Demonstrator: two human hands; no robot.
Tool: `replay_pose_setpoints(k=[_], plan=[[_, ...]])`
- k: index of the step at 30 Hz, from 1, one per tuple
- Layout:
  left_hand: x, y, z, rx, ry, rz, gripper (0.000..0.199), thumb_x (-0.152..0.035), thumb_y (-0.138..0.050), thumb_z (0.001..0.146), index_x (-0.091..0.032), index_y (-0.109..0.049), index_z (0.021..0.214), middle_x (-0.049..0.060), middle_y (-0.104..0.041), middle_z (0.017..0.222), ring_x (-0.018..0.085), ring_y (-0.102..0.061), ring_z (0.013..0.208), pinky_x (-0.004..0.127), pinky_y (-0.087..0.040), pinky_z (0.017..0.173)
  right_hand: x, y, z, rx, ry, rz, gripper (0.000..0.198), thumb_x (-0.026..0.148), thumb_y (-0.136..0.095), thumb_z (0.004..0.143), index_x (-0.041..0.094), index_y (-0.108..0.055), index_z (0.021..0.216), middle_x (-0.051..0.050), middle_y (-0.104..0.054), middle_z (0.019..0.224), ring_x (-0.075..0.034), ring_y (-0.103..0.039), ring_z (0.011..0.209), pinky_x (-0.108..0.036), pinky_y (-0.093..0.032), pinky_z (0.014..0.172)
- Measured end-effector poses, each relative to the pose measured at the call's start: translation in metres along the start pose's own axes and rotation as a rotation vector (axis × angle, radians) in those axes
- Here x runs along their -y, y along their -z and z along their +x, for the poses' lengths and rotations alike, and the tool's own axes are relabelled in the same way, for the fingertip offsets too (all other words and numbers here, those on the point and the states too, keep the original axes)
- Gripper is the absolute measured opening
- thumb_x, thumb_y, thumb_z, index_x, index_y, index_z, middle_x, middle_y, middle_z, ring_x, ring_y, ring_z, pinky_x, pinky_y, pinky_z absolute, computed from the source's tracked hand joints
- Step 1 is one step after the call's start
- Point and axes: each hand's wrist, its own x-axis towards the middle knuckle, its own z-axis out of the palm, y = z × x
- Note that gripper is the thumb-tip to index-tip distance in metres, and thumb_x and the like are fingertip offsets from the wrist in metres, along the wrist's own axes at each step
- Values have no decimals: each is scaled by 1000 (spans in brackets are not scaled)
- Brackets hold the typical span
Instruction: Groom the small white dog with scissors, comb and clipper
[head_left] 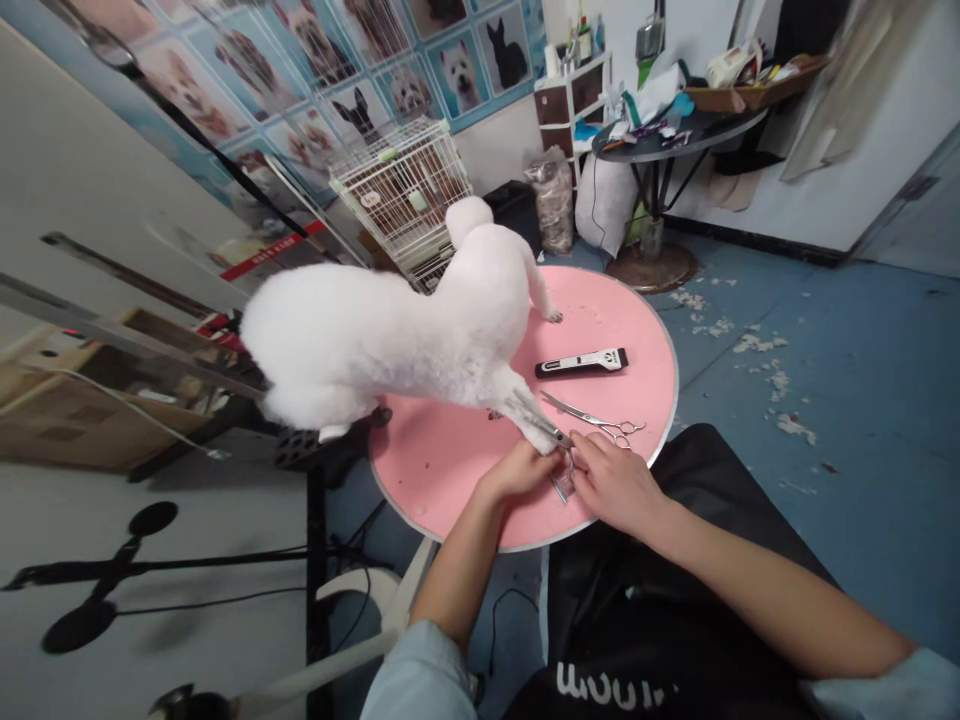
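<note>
A white fluffy dog (420,330) stands on a round pink table (442,480). My left hand (523,470) is closed around the lower end of the dog's near leg, at the paw, which the fingers partly hide. Scissors (556,434) are in my right hand (616,485), their blades lying along the fur of that same leg. Just beyond my right hand, a second pair of scissors (589,415) rests on the table. Behind it lies a black and white hair clipper (581,363). A thin comb-like piece (560,488) shows between my hands, partly hidden.
A wire cage (405,190) stands behind the dog. At the back right is a dark round table (675,135) with a cluttered tray (757,95). Clumps of white fur (757,343) lie on the blue floor. Metal bars (135,335) and a black stand (316,560) are at left.
</note>
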Motion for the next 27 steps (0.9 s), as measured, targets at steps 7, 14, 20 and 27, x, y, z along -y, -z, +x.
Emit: replay_pose_setpoints(k=[7,14,20,27], plan=[[5,1,0,30,14,-32,18,-28,-53,86,-13,-60,87,4,-63,85,15,-57,79,26,-48,75,0,3,4,21,-11,214,33,25,-57,84,22,-62,116,-7,-65,104,-21,-62,91,-31,-47,76],[7,1,-1,62,-31,-139,18,-27,-55,86,-12,-64,84,6,-67,85,16,-61,82,27,-50,80,0,7,7,67,8,465,19,19,-62,76,21,-65,94,0,-57,81,-15,-56,73,-26,-43,69],[9,1,-1,33,34,-147,23,-34,-59,86,-11,-65,85,7,-67,86,15,-60,79,28,-51,77,-2,6,8,139,-9,720,20,15,-56,75,19,-66,91,1,-58,82,-10,-50,61,-23,-42,61],[19,4,-3,15,42,-106,34,-43,-58,87,-10,-64,88,7,-66,86,16,-60,80,29,-50,77,-9,-2,11,283,-34,1037,18,15,-58,73,17,-65,89,5,-55,67,-8,-47,54,-20,-39,53]])
